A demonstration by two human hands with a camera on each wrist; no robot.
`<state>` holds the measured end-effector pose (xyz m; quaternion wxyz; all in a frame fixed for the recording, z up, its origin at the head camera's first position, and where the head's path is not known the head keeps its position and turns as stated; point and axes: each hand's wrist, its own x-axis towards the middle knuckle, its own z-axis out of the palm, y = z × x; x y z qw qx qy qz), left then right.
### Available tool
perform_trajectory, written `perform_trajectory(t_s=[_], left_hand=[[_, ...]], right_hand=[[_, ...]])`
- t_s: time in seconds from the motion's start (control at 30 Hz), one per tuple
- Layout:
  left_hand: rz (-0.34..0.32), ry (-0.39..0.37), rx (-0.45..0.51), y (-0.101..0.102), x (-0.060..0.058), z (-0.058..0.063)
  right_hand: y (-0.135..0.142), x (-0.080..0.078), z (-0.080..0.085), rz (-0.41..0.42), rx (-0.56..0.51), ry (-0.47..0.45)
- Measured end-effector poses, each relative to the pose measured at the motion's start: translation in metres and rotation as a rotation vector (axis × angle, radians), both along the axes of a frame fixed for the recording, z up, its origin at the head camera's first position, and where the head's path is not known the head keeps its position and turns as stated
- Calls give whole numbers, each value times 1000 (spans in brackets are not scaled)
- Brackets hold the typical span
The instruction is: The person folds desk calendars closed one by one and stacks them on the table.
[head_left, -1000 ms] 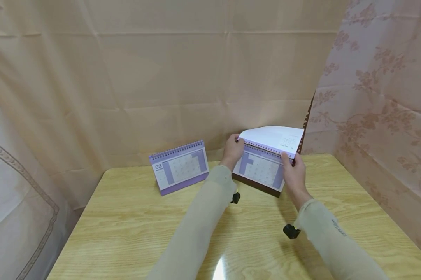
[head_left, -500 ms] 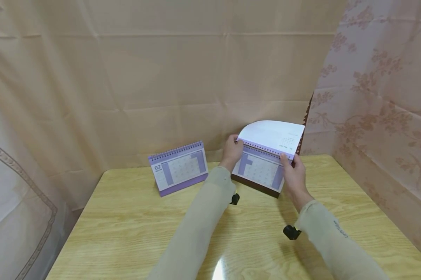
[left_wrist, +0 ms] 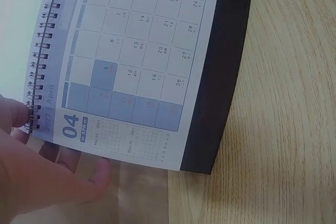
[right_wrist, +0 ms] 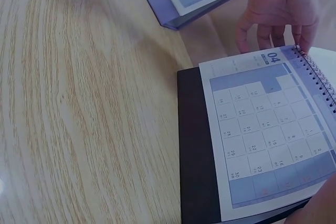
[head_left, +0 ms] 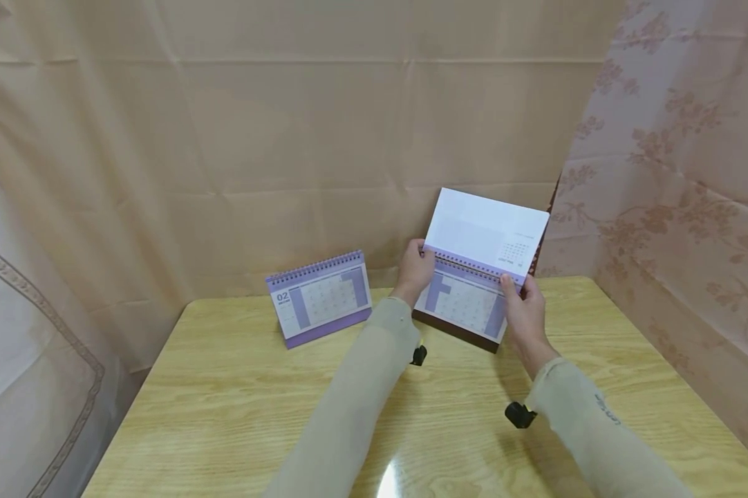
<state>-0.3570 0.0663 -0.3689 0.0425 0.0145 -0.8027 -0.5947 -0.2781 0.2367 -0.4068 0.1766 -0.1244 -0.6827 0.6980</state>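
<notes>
A spiral-bound desk calendar with a dark base (head_left: 464, 301) stands at the table's back right, showing April 2027 in the left wrist view. Above its rings a white page (head_left: 482, 214) sticks up flat, leaning back. My left hand (head_left: 414, 272) holds the calendar's upper left corner, with the thumb at the end of the rings in the left wrist view. The upper right corner is pinched by my right hand (head_left: 526, 315), thumb in front. In the right wrist view only a bit of the right hand (right_wrist: 321, 203) shows; its other fingers are hidden.
Left of my hands a second desk calendar with a purple base (head_left: 324, 297) stands on the wooden table (head_left: 237, 415), showing 02. A beige curtain (head_left: 287, 138) hangs behind the table, and a floral curtain (head_left: 691, 207) borders its right side.
The turned page was curved and low over the rings; it has risen and straightened into a flat upright sheet. Both hands keep their places on the calendar's corners.
</notes>
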Motion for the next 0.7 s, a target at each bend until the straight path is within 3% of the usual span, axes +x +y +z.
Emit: perform_trajectory(t_s=[0.17, 0.37, 0.7], left_hand=[[-19, 5, -5, -3, -1, -2], [-41, 7, -14, -5, -1, -4], [-51, 25, -9, -7, -2, -8]], right_hand=[[-1, 1, -1, -11, 38, -2], [3, 4, -3, 7, 196, -20], [9, -1, -12, -22, 312, 67]])
